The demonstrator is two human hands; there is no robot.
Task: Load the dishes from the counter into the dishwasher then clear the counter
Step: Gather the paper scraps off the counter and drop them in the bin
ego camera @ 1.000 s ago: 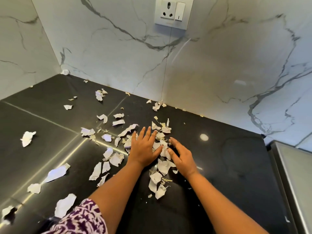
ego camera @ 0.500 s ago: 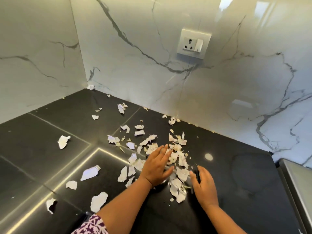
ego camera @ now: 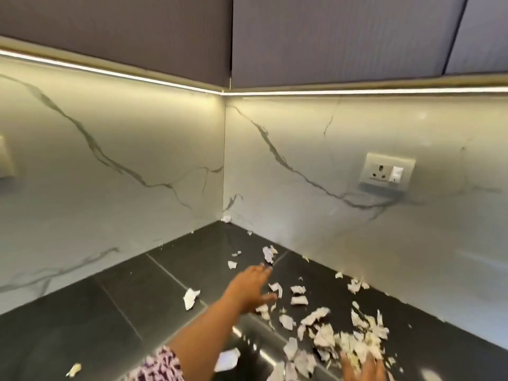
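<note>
**Sweeping paper scraps on the black bench, no dishes in frame**

Task thing here: white torn scraps (ego camera: 354,342), paper by the look. They are heaped thickest at lower right of the frame and thin out toward the centre. Strays sit apart from the heap: one scrap (ego camera: 191,298) left of centre, one (ego camera: 73,370) at lower left, and a small one (ego camera: 226,219) right in the wall corner. All lie on the bench (ego camera: 123,312).

Left hand (ego camera: 251,284) reaches out mid-frame over the scattered pieces. Its grip is wide, fingers straight, holding nothing. Right hand (ego camera: 362,368) is at the bottom edge with fingers spread flat on the heap, grip wide, pressing rather than pinching.

Handling, judged:
- The scraps are very light, limp and flat, and slide easily on the glossy bench.
- They are not fragile, but a quick move could scatter them.
- Raking them into one heap with flat palms suits better than picking singly.
- The heap can then be scooped between both hands, or taken from the bench edge.
- The corner piece likely needs a fingertip pinch.

Hard to make out:
- The right hand is cut off by the frame bottom and blurred.
- The near bench edge is out of frame, as are any dishes and the dishwasher.
- The scraps under the right palm are hidden.
- A wall plate (ego camera: 5,160) at the far left is only partly in frame.
</note>
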